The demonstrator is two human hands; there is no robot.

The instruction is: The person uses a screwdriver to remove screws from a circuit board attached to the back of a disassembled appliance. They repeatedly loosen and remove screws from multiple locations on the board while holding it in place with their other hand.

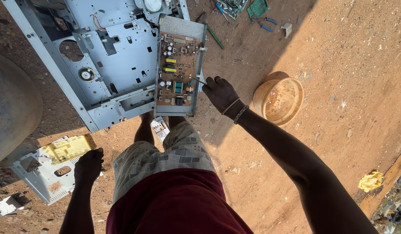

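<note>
**Holding a Tool at the Circuit Board Tray**

Standing over bare red-brown dirt ground (pixel 339 52), the person worked with both arms lowered. The right hand (pixel 220 92) was closed around a thin tool (pixel 199 81), possibly a screwdriver; the view was too small to be sure of its kind. The tool's tip touched the right edge of a metal tray (pixel 181 27) that carried a brown circuit board (pixel 176 71). The board bore yellow, green and black components and lay flat inside the tray. A bracelet (pixel 240 114) sat on the right wrist.

The tray rested against the right end of a large grey metal chassis (pixel 109 65), which was tilted across the upper left of the view. A small round speaker (pixel 86 74) was mounted on the chassis, left of the board.

The left hand (pixel 89 164) hung low at the left with its fingers curled together in a loose fist, and it held nothing that could be seen. It was just beside a second grey metal panel (pixel 42 177) lying on the ground, with a yellow sheet (pixel 66 149) on its upper part.

An orange plastic bowl (pixel 279 99) lay on the ground to the right of the right hand, near but apart from it. Blue-handled pliers (pixel 266 25) and green circuit boards (pixel 257 8) lay well apart at the top.
</note>
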